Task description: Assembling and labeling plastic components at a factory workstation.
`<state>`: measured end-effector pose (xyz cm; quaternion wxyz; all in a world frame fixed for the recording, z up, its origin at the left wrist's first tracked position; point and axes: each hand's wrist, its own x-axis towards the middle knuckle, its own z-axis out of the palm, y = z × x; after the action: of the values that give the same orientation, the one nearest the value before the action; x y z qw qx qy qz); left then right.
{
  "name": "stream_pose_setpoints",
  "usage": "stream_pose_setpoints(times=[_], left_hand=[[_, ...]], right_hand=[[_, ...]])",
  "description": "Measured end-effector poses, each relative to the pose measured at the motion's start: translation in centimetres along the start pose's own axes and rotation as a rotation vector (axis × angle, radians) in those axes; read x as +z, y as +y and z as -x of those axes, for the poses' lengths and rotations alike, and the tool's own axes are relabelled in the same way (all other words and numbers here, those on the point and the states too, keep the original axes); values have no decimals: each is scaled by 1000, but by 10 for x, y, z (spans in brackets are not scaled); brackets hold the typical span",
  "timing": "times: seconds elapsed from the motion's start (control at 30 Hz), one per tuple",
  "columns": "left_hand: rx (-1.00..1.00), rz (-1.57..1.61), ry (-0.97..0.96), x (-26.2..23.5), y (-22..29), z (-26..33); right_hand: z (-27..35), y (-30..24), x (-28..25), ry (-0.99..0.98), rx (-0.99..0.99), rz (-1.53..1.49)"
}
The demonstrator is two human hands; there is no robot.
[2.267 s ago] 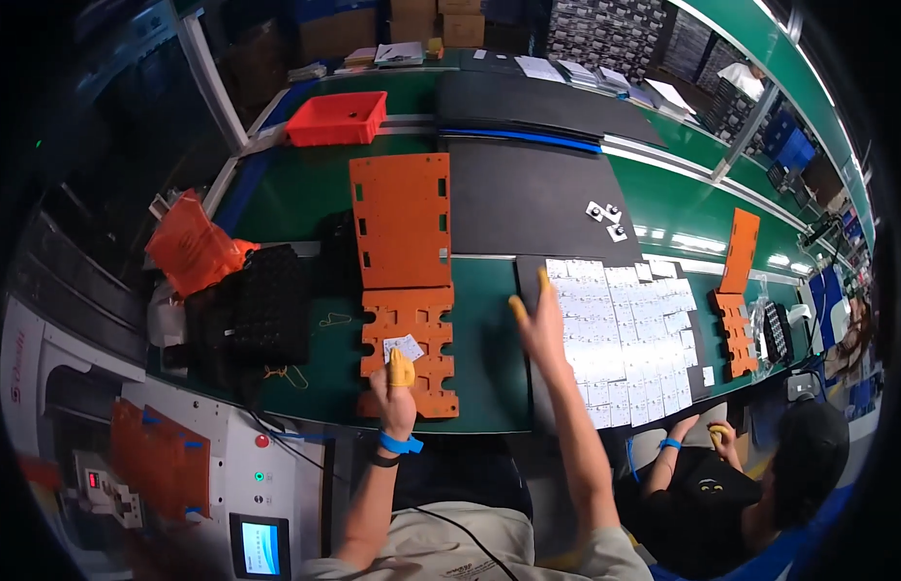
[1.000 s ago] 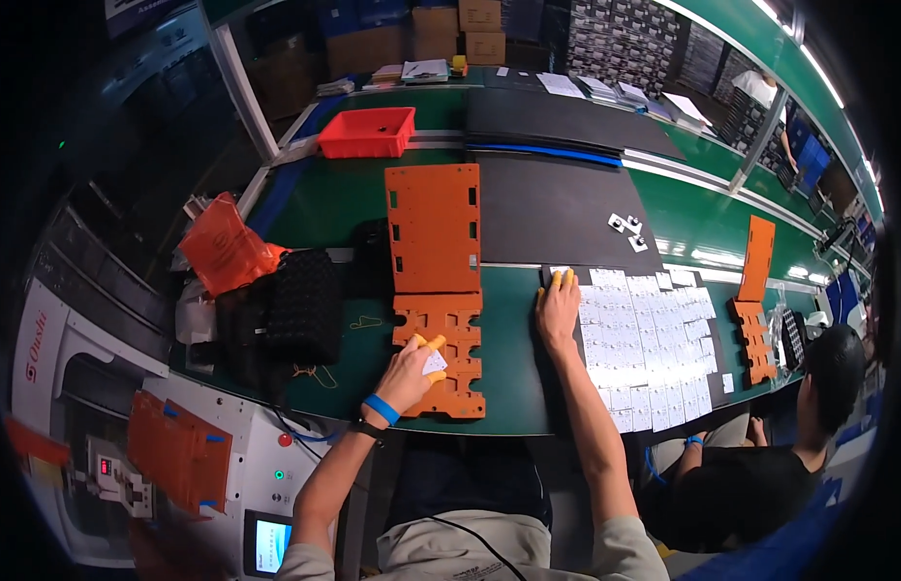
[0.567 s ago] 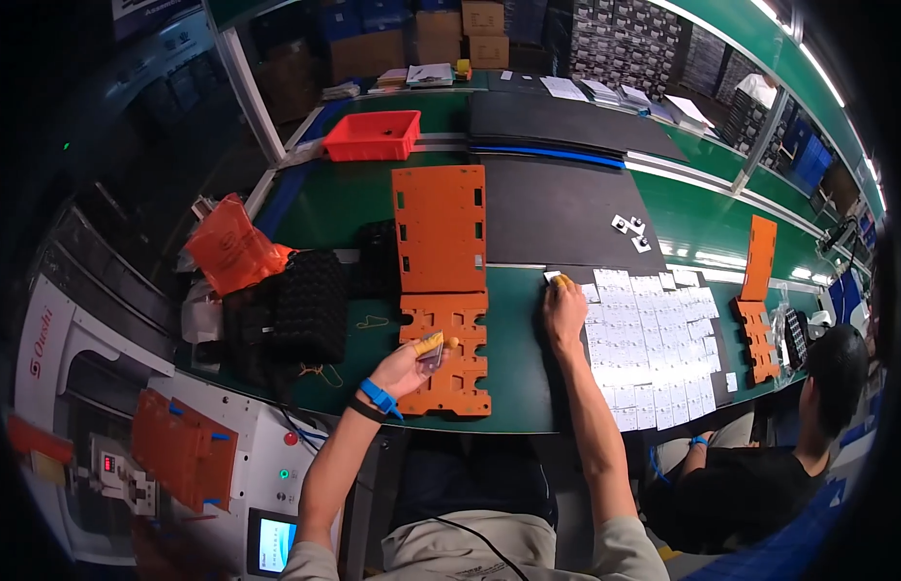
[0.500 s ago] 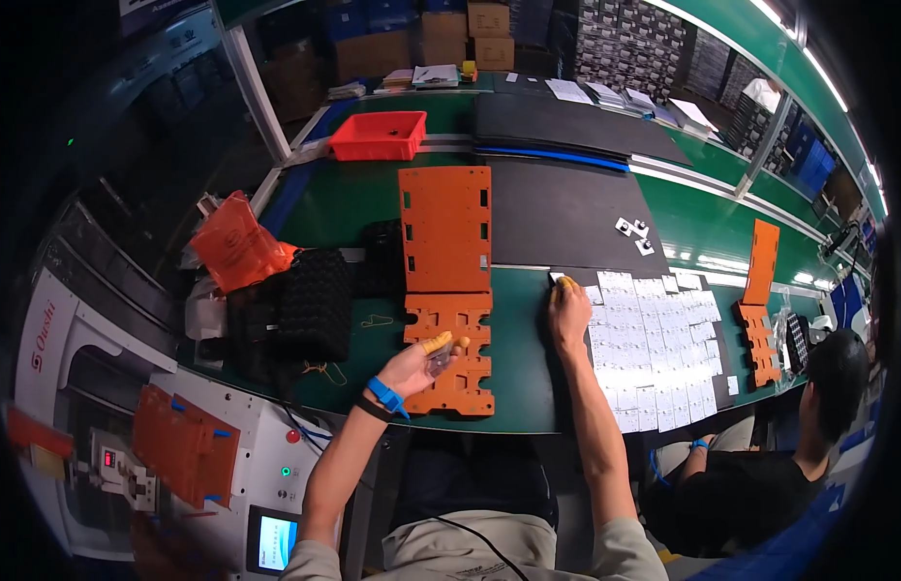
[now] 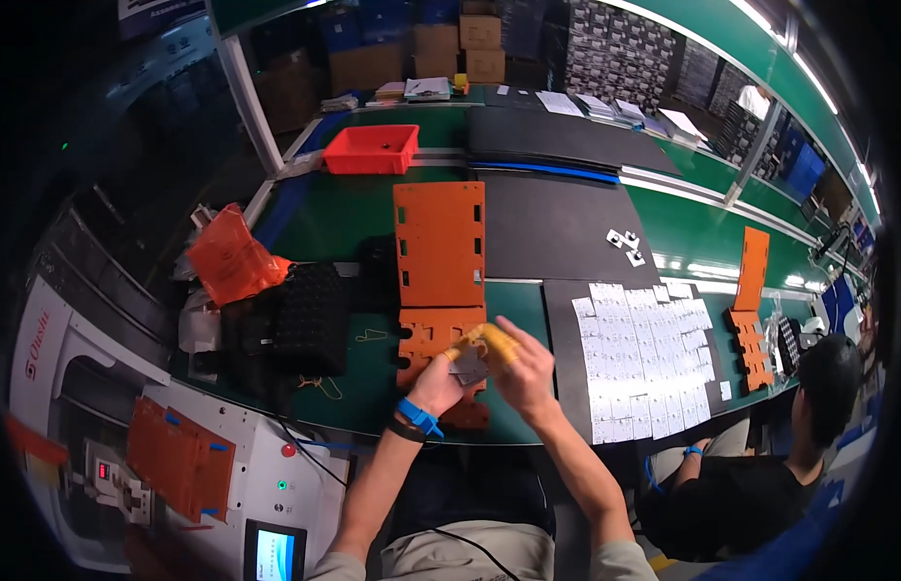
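My left hand (image 5: pixel 438 385) and my right hand (image 5: pixel 526 376) meet above the lower half of an orange hinged fixture (image 5: pixel 441 250). Yellow covers wrap some of the fingertips. In my left hand's closed fingers is a small, flat greyish piece (image 5: pixel 470 370); its exact kind is too small to tell. My right fingers curl in against it from the other side, and whatever they pinch is hidden. The fixture's upper plate lies flipped back, away from me, while notches line the lower part. Right of my hands, white cards or labels (image 5: pixel 644 358) lie in rows on a dark mat.
A red tray (image 5: pixel 371 150) stands at the back left. Black foam-like blocks (image 5: pixel 310 320) and an orange bag (image 5: pixel 232 257) are on the left. Small white pieces with black parts (image 5: pixel 626 247) rest on the black mat. A machine (image 5: pixel 208 474) is at lower left; a co-worker (image 5: pixel 760 484) sits at right.
My right hand has left the mat's upper left corner and come to my left hand. The small white piece at that corner is no longer there. My left hand has shifted slightly right.
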<state>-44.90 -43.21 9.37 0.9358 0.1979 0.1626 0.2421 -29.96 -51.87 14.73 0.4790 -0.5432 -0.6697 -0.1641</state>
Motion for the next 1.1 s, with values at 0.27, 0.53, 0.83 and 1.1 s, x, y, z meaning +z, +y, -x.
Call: stream_pose_setpoints(times=[0.27, 0.53, 0.83, 1.1], left_hand=[[-62, 61, 145, 6, -9, -35], [-14, 72, 52, 32, -7, -33], [-111, 196, -61, 26, 3, -48], [-49, 308, 119, -21, 3, -76]], right_hand=[[8, 21, -12, -123, 160, -82], [64, 148, 18, -439, 723, 655], [70, 151, 42, -317, 432, 594], [53, 166, 26, -208, 452, 379]])
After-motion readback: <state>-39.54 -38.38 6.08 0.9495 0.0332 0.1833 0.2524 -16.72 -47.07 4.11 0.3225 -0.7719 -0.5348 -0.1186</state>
